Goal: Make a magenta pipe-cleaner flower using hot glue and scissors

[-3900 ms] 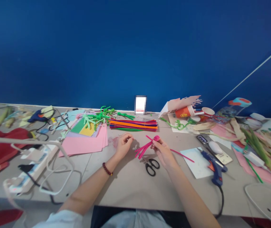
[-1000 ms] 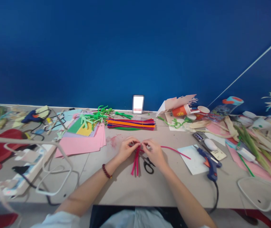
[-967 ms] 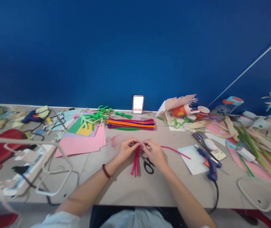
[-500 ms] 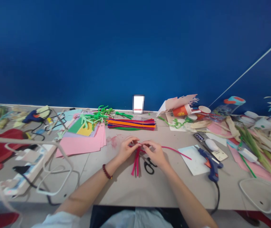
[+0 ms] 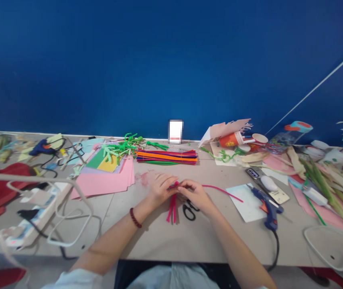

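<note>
At far left, a red cloth lies on the worktop beside a white power strip with looping cables. Next, pink sheets lie partly beneath green and yellow ones, with green pipe-cleaner pieces at their upper edge. A beaded bracelet circles the wrist of the left hand, whose grip is curled around the head of a pink pipe-cleaner piece. Behind the hands lies a bundle of coloured pipe cleaners. The piece is at front centre, its stems pointing toward the wearer. Just beside it are black-handled scissors, partly covered by the right hand; this grip is nearly closed, thumb and fingertips pinching the piece. A pink strand extends rightward onto a pale sheet, near a blue glue gun.
</note>
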A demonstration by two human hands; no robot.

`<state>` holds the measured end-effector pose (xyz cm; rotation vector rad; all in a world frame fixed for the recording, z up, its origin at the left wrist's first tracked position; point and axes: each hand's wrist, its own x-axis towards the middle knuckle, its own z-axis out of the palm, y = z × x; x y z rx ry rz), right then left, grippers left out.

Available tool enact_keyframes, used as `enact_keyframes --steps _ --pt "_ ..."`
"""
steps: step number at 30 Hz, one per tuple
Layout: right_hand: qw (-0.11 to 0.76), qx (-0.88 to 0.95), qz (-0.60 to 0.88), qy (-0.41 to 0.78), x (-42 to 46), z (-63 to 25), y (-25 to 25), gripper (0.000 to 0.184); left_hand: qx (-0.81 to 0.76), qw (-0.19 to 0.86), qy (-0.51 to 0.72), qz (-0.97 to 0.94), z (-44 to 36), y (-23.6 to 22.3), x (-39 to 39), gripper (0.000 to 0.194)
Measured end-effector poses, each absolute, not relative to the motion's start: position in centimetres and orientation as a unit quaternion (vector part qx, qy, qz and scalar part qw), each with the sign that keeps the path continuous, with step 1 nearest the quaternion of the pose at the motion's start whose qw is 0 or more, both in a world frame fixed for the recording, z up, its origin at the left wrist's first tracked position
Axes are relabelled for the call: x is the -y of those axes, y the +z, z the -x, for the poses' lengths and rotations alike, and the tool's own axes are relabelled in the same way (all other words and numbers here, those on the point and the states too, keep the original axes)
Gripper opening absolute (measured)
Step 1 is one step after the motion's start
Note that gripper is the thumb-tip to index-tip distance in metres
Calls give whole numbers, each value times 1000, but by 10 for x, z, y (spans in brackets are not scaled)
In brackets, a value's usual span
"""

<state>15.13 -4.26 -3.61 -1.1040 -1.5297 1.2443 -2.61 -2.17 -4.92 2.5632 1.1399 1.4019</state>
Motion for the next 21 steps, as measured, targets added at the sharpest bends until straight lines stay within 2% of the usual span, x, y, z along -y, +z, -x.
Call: enact_keyframes --steps 3,8,11,16,19,21 --pt "422 600 464 496 41 -153 -38 25 -385 18 449 -806 26 -49 22 35" --pt "447 652 525 316 34 -161 -35 24 -407 37 479 -777 27 -44 21 26" --pt "447 650 554 265 30 -170 -33 26 -412 50 486 -769 27 -45 21 19" --pt "396 661 618 156 23 -188 -40 33 -398 98 504 -760 26 -45 22 15" --pt "388 691 597 125 21 -191 -45 20 -392 135 498 -762 24 -43 23 14" --pt "400 704 570 141 22 -187 -43 26 -387 133 488 -771 24 -41 23 13"
